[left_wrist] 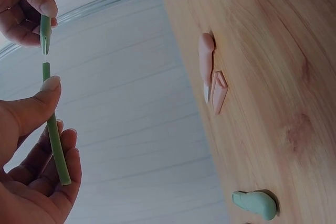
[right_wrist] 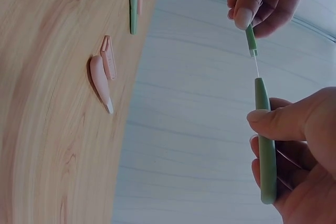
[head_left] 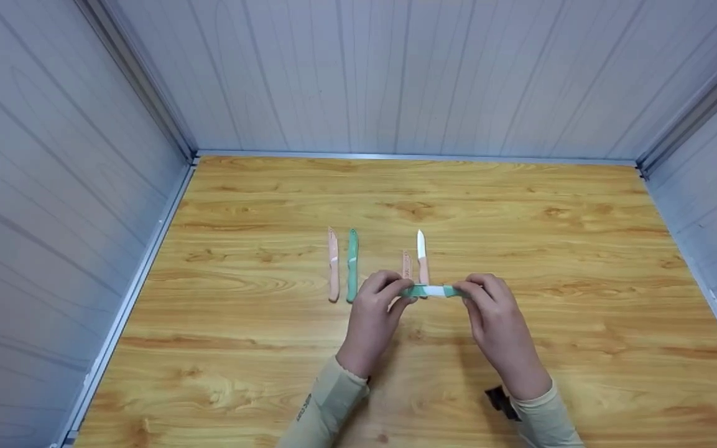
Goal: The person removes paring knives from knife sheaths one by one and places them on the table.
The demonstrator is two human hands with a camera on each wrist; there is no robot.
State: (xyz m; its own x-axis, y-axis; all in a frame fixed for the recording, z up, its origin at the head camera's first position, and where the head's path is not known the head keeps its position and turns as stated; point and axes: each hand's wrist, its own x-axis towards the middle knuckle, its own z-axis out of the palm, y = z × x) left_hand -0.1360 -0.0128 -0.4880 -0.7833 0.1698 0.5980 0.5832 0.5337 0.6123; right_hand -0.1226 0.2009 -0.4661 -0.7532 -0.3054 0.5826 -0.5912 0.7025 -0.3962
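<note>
My left hand [head_left: 372, 317] pinches a green blade sheath [left_wrist: 55, 140] between thumb and fingers. Opposite it, my right hand [head_left: 504, 330] grips the green handle [right_wrist: 266, 166] of a small knife. A stretch of white blade [head_left: 434, 290] shows between sheath and handle; its tip end is hidden in the sheath. Knife and sheath are lined up crosswise, held up over the table. Just beyond the hands lie a bare pink-handled knife [head_left: 421, 252] with a white blade and, beside it, a loose pink sheath [head_left: 407, 262].
To the left, a sheathed pink knife [head_left: 333, 267] and a sheathed green knife [head_left: 352, 264] lie side by side on the wood-grain table [head_left: 240, 348]. Pale panels [head_left: 370, 74] wall in the back and both sides. A dark strap [head_left: 500, 401] hangs by the right sleeve.
</note>
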